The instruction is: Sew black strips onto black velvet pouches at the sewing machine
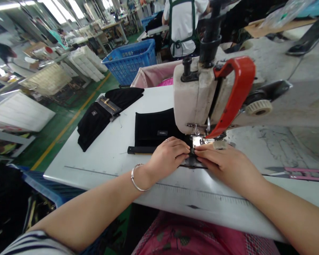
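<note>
A black fabric piece (pixel 151 124) with a small label lies flat on the sewing table, its right part under the sewing machine's (pixel 192 102) head. Along its near edge runs a narrow black strip (pixel 140 150), which continues beneath my left hand (pixel 170 154). The fingers of that hand are closed on the work just left of the presser foot (pixel 198 141). From the other side, my right hand (pixel 223 159) pinches the work close to the needle area. My fingertips hide exactly how the strip and fabric meet there.
Black fabric pieces (pixel 95 122) with a dark strip across them lie at the table's left. Pink-handled thread snips (pixel 305 173) rest on the right. Behind stand a blue basket (pixel 134 58) and a person (pixel 183 26). A red lever (pixel 239 92) overhangs my right hand.
</note>
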Demonstrator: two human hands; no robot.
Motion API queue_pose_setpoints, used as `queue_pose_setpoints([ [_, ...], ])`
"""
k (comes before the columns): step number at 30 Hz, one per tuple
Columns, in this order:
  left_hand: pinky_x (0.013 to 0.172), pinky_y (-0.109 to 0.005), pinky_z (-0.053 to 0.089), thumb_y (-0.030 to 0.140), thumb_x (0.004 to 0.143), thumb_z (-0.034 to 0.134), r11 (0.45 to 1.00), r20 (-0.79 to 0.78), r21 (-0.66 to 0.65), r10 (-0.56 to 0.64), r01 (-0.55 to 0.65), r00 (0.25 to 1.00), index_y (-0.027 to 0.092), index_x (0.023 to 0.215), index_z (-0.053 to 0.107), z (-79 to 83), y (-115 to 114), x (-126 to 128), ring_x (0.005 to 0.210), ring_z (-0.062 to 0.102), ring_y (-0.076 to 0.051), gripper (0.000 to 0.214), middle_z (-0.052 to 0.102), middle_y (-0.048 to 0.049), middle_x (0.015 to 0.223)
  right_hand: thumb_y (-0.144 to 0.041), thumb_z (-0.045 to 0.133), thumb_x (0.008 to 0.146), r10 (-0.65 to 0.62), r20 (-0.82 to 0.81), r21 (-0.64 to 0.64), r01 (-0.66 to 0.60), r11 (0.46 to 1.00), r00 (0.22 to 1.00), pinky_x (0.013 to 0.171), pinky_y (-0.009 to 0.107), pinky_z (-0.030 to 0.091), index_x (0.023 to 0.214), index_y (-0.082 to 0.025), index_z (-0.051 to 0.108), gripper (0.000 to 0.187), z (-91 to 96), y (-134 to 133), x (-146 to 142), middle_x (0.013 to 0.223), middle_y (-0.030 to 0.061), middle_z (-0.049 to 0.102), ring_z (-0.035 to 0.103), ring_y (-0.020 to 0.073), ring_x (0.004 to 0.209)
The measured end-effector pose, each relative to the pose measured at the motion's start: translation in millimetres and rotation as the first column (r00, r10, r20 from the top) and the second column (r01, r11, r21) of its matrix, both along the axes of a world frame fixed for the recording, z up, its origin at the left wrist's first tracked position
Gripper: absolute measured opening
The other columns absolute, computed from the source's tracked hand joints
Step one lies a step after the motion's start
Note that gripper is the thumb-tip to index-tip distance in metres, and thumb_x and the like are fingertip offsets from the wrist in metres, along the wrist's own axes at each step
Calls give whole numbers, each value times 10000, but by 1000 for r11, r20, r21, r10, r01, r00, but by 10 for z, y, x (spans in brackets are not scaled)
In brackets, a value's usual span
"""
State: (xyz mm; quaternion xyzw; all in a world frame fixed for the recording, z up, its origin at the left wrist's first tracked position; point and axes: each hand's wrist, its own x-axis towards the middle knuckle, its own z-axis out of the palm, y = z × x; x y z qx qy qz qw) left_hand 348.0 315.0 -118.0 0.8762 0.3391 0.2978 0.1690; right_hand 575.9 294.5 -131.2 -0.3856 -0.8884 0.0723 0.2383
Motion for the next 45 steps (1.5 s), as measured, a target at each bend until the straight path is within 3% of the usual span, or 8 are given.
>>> queue_pose_setpoints([
  [11, 851, -344, 528, 194, 853, 675, 993, -19, 95, 75, -73, 997, 182, 867, 691, -44, 252, 45, 891, 635, -175, 24, 714, -27, 914, -214, 488, 950, -67, 53, 24, 66, 998, 996, 818, 377, 505, 1078, -188, 650, 208, 25, 102, -25, 990, 90, 699, 624, 252, 1004],
  [23, 839, -322, 529, 155, 805, 717, 987, -8, 110, 121, -120, 993, 189, 828, 687, -51, 277, 69, 873, 637, -171, 51, 707, -10, 865, -207, 544, 925, -110, 33, 83, 107, 991, 993, 787, 378, 515, 1091, -187, 664, 205, -27, 116, -46, 1062, 91, 694, 620, 267, 1007],
  [29, 847, -332, 534, 165, 806, 718, 988, -21, 76, 139, -137, 990, 196, 835, 693, -37, 274, 72, 876, 643, -174, 49, 705, -14, 866, -191, 568, 911, -112, 14, 90, 111, 990, 994, 793, 372, 507, 1089, -182, 666, 204, -28, 117, -62, 1065, 83, 694, 618, 260, 985],
  [36, 867, -360, 536, 173, 819, 695, 985, -56, 1, 170, -170, 984, 209, 821, 702, -51, 277, 70, 931, 654, -200, 36, 713, -21, 889, -168, 546, 911, -103, -70, -7, 103, 995, 992, 797, 385, 476, 1084, -193, 675, 217, -53, 133, -84, 1031, 89, 690, 593, 255, 925],
  [45, 835, -354, 532, 129, 802, 691, 987, -42, -12, 162, -162, 986, 235, 851, 696, -136, 245, 6, 890, 660, -199, 117, 720, -3, 911, -145, 531, 909, -99, -65, 23, 101, 995, 993, 803, 299, 462, 979, -207, 664, 163, -19, 113, -156, 917, 39, 682, 581, 186, 880],
])
